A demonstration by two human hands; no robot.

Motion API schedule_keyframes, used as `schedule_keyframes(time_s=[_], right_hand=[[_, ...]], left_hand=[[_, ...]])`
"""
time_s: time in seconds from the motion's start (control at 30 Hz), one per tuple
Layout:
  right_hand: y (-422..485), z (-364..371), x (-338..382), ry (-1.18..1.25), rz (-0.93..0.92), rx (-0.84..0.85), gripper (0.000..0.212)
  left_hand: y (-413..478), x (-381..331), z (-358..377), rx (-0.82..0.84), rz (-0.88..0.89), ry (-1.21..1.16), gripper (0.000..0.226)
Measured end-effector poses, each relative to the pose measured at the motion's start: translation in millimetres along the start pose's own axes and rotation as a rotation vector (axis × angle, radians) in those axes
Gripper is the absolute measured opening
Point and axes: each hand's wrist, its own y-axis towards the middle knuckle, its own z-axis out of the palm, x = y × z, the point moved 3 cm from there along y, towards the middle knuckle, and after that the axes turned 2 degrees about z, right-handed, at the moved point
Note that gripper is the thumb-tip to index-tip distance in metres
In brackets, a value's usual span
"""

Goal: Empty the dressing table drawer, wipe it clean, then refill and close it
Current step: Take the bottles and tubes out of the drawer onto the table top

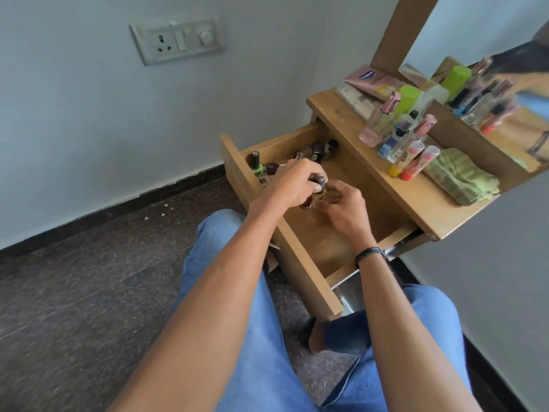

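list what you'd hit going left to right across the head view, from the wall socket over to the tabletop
wall socket → green nail polish bottle in the drawer → left hand → right hand → folded green cloth

Single head cam, wide-angle, looks forward and down, tilted. Close on the left hand (pixel 289 185) and right hand (pixel 344 211) over the open drawer (pixel 315 242); surface (pixel 416 197) beyond the right hand.

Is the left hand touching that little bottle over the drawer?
Touching. The head view shows the left hand with its fingers wrapped around the small bottle, above the open drawer.
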Motion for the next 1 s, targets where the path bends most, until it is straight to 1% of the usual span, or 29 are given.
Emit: schedule_keyframes(time_s=[0.1,0.23,0.43,0.53,0.7,0.83,0.9,1.0], right_hand=[[-1,-3,-2,0.006,0.006,-0.045,0.029],[-3,-6,-1,-0.011,-0.008,-0.122,0.015],[-11,-12,3,-0.052,-0.058,-0.227,0.02],[-21,-23,10,-0.052,-0.101,-0.328,0.021],[-36,-61,20,0.013,-0.187,-0.564,0.016],[-37,-93,12,0.057,-0.163,-0.76,0.02],[-37,-103,4,0.067,-0.124,-0.799,0.023],[-37,-110,-8,0.072,-0.081,-0.814,0.026]], left_hand=[[0,-1,-3,0.003,0.027,-0.03,0.021],[2,-2,-7,-0.024,0.039,-0.062,0.027],[6,-2,-11,-0.063,0.09,-0.102,0.024],[9,-4,-13,-0.129,0.098,-0.165,0.018],[8,-32,-8,-0.291,0.15,-0.323,0.012],[1,-59,8,-0.409,0.23,-0.345,0.007],[0,-65,17,-0.439,0.25,-0.38,0.006],[1,-67,26,-0.473,0.251,-0.403,0.006]])
